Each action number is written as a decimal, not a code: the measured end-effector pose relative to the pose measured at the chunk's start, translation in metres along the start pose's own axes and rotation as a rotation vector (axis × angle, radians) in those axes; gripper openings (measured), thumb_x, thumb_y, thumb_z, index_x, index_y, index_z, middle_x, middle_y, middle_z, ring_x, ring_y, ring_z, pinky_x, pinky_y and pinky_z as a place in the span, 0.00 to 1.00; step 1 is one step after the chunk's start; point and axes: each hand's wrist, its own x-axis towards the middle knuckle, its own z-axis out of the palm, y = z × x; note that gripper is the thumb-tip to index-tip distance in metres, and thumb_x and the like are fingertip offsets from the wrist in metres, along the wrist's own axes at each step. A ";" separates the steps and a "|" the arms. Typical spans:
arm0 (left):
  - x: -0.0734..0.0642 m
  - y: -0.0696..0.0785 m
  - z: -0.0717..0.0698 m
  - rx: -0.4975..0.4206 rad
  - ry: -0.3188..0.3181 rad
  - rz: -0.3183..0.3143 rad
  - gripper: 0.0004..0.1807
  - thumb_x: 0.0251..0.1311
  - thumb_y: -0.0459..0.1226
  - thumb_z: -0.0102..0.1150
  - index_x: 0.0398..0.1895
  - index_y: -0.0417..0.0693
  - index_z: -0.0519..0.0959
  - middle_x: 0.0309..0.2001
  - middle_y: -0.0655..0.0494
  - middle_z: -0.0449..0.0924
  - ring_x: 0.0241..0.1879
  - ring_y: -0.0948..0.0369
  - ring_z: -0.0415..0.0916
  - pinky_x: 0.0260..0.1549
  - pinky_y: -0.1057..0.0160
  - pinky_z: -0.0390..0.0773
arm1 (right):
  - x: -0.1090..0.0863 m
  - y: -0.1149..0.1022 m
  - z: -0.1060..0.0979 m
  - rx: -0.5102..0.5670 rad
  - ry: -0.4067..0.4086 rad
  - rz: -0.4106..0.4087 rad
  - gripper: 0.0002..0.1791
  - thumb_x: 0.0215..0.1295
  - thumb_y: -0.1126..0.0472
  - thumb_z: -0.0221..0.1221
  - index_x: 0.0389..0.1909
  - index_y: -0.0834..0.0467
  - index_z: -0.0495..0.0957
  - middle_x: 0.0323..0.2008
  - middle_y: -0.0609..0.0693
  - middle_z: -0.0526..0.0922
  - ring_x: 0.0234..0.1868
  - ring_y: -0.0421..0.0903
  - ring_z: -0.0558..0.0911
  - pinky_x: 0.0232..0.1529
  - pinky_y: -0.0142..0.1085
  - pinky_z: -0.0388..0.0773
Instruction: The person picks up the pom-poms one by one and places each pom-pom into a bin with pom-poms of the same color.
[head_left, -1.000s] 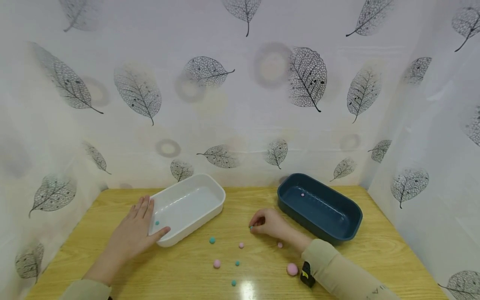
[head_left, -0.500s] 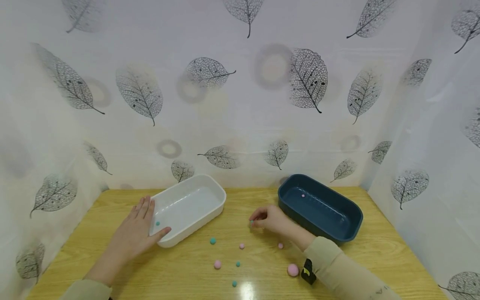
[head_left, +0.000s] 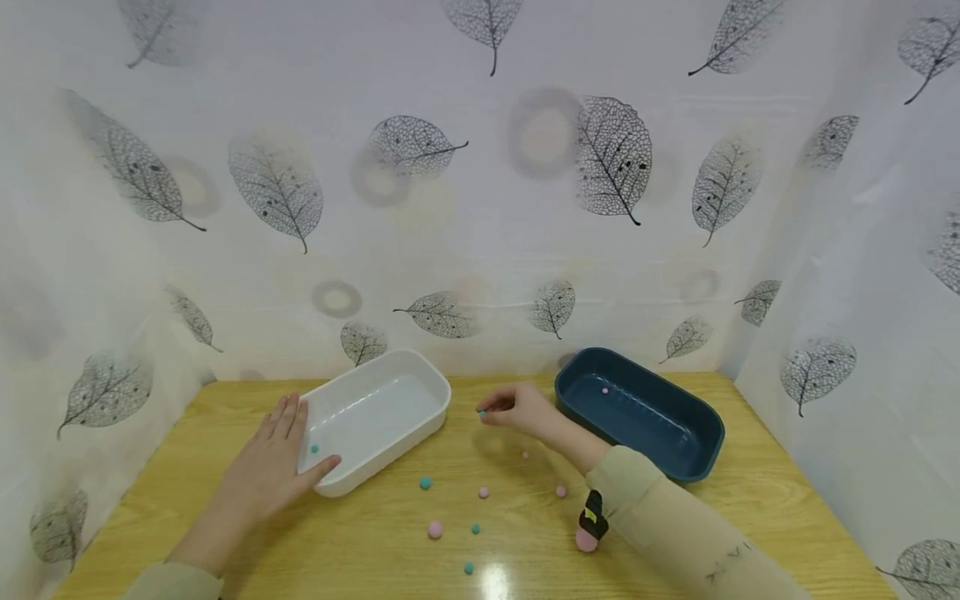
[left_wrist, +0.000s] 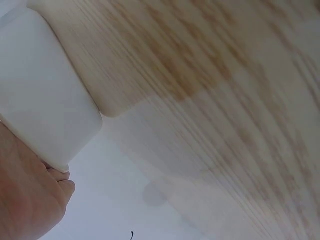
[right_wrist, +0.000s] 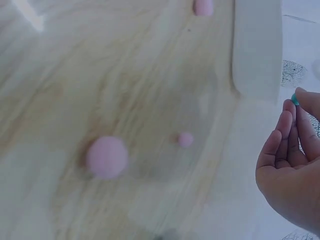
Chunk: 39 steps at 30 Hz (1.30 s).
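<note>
My right hand [head_left: 521, 408] holds a small teal ball [right_wrist: 295, 99] between thumb and fingertips. It is above the wooden table, in the gap between the two trays. My left hand [head_left: 266, 462] rests at the left end of the white tray [head_left: 397, 446], fingers straight along the side and thumb over the near rim. One teal ball [head_left: 315, 448] lies inside that tray near its left end. The dark blue tray [head_left: 637, 454] stands to the right, partly behind my right forearm, with a tiny pink ball [head_left: 605, 391] in it.
Several loose balls lie on the table, among them a teal ball [head_left: 425, 482], a pink ball [head_left: 435, 530] and a tiny pink ball [head_left: 526, 455] below the right wrist. A larger pink ball [head_left: 587, 540] is partly covered by the black wrist device [head_left: 593, 515]. A leaf-print curtain [head_left: 480, 208] surrounds the table.
My right hand has risen and moved left toward the white tray with the teal ball. A tiny pink ball beneath it has come into sight. The left hand stays put.
</note>
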 end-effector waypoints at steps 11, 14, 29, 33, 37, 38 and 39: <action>0.000 0.001 0.001 -0.003 0.010 -0.002 0.60 0.69 0.66 0.57 0.78 0.19 0.53 0.81 0.23 0.50 0.80 0.28 0.51 0.78 0.32 0.61 | 0.024 -0.028 0.005 0.027 0.010 -0.014 0.11 0.69 0.60 0.69 0.48 0.60 0.90 0.44 0.55 0.92 0.39 0.39 0.83 0.41 0.28 0.80; -0.001 0.001 0.001 -0.006 0.011 -0.004 0.60 0.69 0.66 0.57 0.78 0.19 0.53 0.81 0.23 0.50 0.80 0.28 0.51 0.77 0.32 0.61 | 0.030 -0.033 0.008 0.063 0.008 -0.012 0.11 0.69 0.62 0.69 0.48 0.62 0.90 0.44 0.56 0.92 0.40 0.39 0.84 0.42 0.28 0.81; -0.001 -0.001 0.004 -0.034 0.013 -0.003 0.60 0.70 0.65 0.55 0.79 0.20 0.51 0.82 0.23 0.47 0.81 0.29 0.48 0.79 0.32 0.58 | 0.057 -0.057 0.025 0.182 0.039 -0.008 0.12 0.68 0.64 0.70 0.49 0.62 0.90 0.48 0.58 0.92 0.42 0.39 0.85 0.44 0.25 0.80; -0.001 -0.002 0.004 -0.040 0.016 -0.002 0.60 0.71 0.65 0.55 0.80 0.20 0.51 0.82 0.23 0.46 0.82 0.29 0.47 0.79 0.32 0.57 | 0.064 -0.062 0.031 0.222 0.044 -0.009 0.12 0.67 0.64 0.70 0.49 0.63 0.90 0.49 0.59 0.91 0.41 0.38 0.84 0.44 0.24 0.79; -0.001 -0.002 0.004 -0.032 0.029 0.006 0.59 0.71 0.65 0.55 0.79 0.20 0.52 0.81 0.22 0.47 0.81 0.29 0.48 0.78 0.31 0.59 | 0.069 -0.064 0.037 0.259 0.036 -0.016 0.12 0.67 0.65 0.71 0.48 0.64 0.90 0.49 0.59 0.91 0.40 0.37 0.84 0.43 0.24 0.79; -0.001 -0.002 0.004 -0.033 0.029 0.007 0.59 0.71 0.65 0.55 0.79 0.20 0.52 0.81 0.22 0.47 0.81 0.29 0.48 0.78 0.31 0.59 | 0.070 -0.064 0.039 0.262 0.035 -0.015 0.11 0.66 0.65 0.71 0.48 0.64 0.90 0.48 0.59 0.91 0.40 0.37 0.83 0.42 0.24 0.79; -0.001 -0.002 0.004 -0.034 0.031 0.008 0.59 0.71 0.65 0.56 0.79 0.20 0.52 0.81 0.22 0.47 0.81 0.29 0.48 0.77 0.31 0.59 | 0.070 -0.065 0.040 0.261 0.035 -0.017 0.11 0.66 0.65 0.71 0.48 0.64 0.90 0.48 0.59 0.91 0.40 0.37 0.83 0.42 0.24 0.79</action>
